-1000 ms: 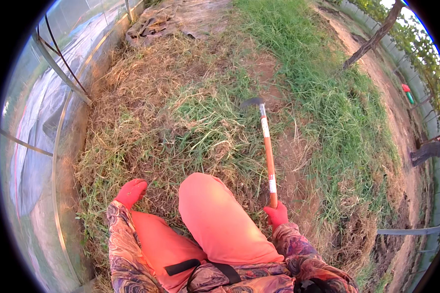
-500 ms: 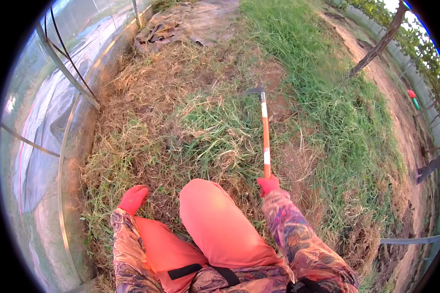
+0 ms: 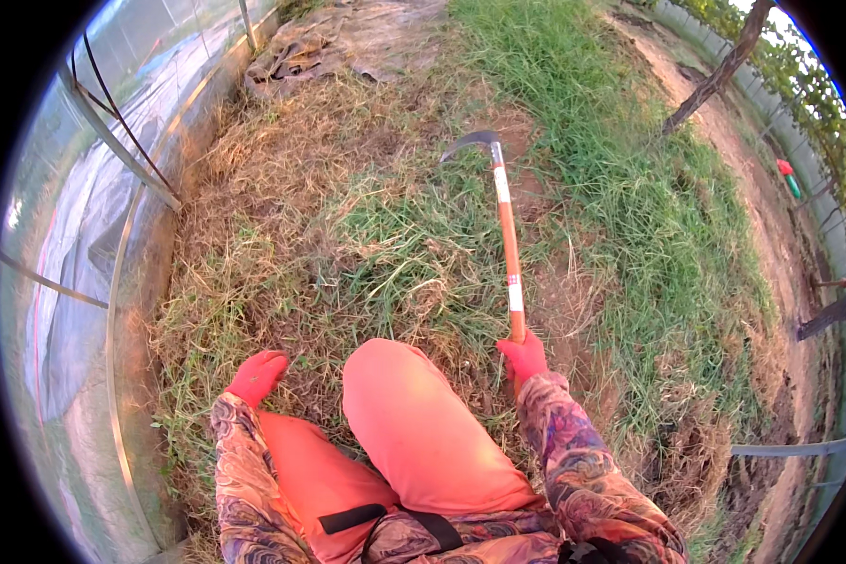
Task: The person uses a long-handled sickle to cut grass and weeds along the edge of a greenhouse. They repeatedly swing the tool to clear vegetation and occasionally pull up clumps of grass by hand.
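A long-handled sickle (image 3: 506,235) is held in my right hand (image 3: 526,355), which wears a red glove and is wrapped round the lower end of its orange handle. The dark curved blade (image 3: 473,140) points left, at the far end of the handle, near the edge of the cut grass. My left hand (image 3: 258,377), also red-gloved, is beside my left knee over the weeds, its fingers curled together with nothing visible in them. Between and ahead of my hands lies a loose heap of cut green and dry grass (image 3: 404,235).
Tall green grass (image 3: 649,216) grows along the right, beyond a strip of bare soil. A plastic-sheeted wall with metal poles (image 3: 127,132) borders the left. Farther right stand a leaning trunk (image 3: 724,70) and a pale pipe (image 3: 794,449). Crumpled dark sheeting (image 3: 296,56) lies at the far end.
My right hand has shifted slightly right, and the sickle's blade has moved farther away and a little left, with more of its curve showing. My left hand has barely moved.
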{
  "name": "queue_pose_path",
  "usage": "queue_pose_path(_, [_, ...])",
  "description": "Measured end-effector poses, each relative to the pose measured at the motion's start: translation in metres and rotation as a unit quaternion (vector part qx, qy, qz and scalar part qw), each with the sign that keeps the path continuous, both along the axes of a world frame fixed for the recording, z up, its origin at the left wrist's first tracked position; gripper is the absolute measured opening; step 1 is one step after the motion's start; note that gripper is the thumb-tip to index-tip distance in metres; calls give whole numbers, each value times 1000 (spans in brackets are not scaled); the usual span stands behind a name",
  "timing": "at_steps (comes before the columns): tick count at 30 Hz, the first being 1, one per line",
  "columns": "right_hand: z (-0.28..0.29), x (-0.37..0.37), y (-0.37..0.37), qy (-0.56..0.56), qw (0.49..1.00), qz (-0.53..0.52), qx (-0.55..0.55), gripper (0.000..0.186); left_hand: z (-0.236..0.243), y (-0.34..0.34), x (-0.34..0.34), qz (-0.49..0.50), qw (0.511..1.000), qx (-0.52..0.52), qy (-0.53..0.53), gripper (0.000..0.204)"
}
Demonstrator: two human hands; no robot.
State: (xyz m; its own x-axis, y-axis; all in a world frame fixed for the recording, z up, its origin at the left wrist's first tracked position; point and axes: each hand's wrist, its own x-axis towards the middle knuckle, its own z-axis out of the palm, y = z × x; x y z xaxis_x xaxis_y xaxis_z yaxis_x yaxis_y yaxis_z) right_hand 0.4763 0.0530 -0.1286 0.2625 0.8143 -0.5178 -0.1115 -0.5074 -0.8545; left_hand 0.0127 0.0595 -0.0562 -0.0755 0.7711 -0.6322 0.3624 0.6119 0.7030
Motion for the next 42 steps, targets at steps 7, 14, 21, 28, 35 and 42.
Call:
queue_pose_path(7, [-95, 14, -95, -100, 988, 7, -118, 30, -3, -5, -13, 35, 998, 51, -3, 34])
queue_pose_path(14, [-35, 2, -167, -27, 993, -12, -111, 25, -13, -10, -26, -8, 999, -34, -36, 30])
queue_pose_path(21, [-9, 0, -3, -45, 999, 13, -11, 24, 10, -1, 5, 22, 1000, 9, -10, 31])
queue_pose_path(28, [-80, 33, -142, -79, 983, 10, -165, 30, 3, -9, -12, 59, 995, 50, -67, 26])
queue_pose_path(35, [-18, 9, -184, 16, 992, 1, -123, 27, 8, -13, -8, -3, 1000, -14, -17, 24])
queue_pose_path(42, [-9, -24, -3, -52, 997, 26, -43, 25, -13, 4, -6, -53, 997, 54, 26, 31])
